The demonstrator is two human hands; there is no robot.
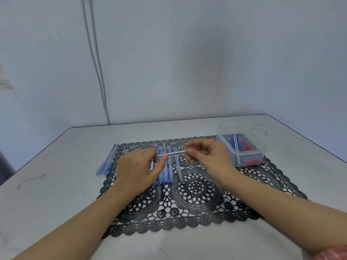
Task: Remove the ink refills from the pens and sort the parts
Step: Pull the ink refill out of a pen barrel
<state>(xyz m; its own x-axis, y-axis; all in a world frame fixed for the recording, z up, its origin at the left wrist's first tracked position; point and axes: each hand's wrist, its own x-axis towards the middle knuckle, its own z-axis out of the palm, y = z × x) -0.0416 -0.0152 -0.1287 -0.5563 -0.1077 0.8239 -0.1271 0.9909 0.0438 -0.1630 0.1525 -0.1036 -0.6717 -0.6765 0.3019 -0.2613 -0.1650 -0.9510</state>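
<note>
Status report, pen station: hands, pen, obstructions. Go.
Left hand and right hand each pinch an end of one clear pen, held above the blue pens on the mat. Parts container at right. Nothing blocking.

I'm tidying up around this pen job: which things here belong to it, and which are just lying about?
Job: clear pen, held by left hand and right hand; row of blue pens; grey pen; left bundle of pens; plastic container of parts.
Lying about: black lace mat; wall cable.
</note>
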